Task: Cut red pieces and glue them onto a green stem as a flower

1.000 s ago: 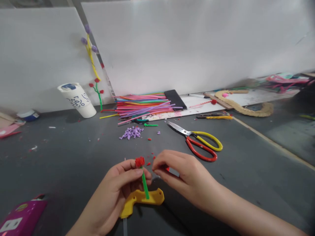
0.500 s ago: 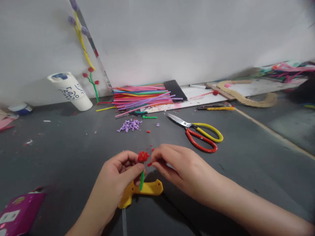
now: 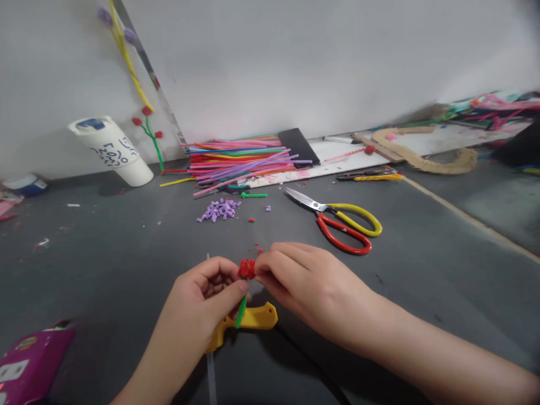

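My left hand [image 3: 206, 304] pinches a small red flower head [image 3: 246, 269] on a green stem [image 3: 241, 311] between thumb and fingers, the stem pointing down. My right hand [image 3: 312, 287] is closed in a pinch, its fingertips touching the right side of the red head; the small red piece there is hidden by the fingers. Under the hands lies a yellow glue gun [image 3: 259, 317] with a clear glue stick [image 3: 211, 377]. Beyond the hands, small red bits [image 3: 260, 251] are scattered on the dark table.
Scissors [image 3: 317, 206] lie open beyond my right hand. A pile of purple pieces [image 3: 220, 210], colourful pipe cleaners [image 3: 240, 160], a black phone [image 3: 298, 147] and a white cup [image 3: 113, 151] stand or lie farther back. A purple box [image 3: 36, 363] is at the lower left.
My right hand has moved slightly left, bringing its fingertips from beside the red head to contact with it. The red piece seen in its fingers is now hidden. The view has shifted slightly.
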Demonstrator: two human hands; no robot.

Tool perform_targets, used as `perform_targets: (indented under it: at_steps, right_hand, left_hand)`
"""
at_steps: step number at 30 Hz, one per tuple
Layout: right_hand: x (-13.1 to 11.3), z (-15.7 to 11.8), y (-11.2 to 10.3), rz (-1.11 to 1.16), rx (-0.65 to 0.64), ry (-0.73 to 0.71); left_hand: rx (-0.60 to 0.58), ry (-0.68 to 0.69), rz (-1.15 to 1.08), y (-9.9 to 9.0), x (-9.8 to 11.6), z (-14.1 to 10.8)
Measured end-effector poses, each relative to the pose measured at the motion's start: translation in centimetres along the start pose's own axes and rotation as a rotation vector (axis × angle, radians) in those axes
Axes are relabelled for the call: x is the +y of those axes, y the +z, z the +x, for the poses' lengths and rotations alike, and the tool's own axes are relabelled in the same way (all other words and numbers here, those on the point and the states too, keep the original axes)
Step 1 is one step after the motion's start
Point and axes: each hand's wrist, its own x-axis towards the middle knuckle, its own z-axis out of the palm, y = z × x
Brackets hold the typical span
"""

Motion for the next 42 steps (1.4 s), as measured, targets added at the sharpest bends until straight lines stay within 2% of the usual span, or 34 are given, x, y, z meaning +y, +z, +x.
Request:
perform_targets:
  at_steps: [8, 15, 23, 34, 42]
  right_hand:
    - [-0.17, 0.03, 0.17, -0.084, 0.070, -0.051]
    - [-0.69, 0.22, 0.14, -0.037, 0.205, -0.079]
    - [-0.70, 0.00, 0.81, -0.062, 0.233, -0.060]
    - [-0.68, -0.15, 0.86, -0.063, 0.208, -0.040]
    - [-0.98, 0.08, 0.66, -0.031, 0.251, -0.039]
  left_hand:
    - [-0.033, -0.029, -0.081, 0.08, 0.07, 0.03]
    - [-0.252, -0.200, -0.389, -0.42, -0.04, -0.06]
    - [-0.254, -0.206, -0.415, -0.23, -0.14, 0.06]
    - [-0.189, -0.147, -0.255, 0.04, 0.08, -0.05]
    - [-0.242, -0.257, -0.456, -0.23, 0.06, 0.03]
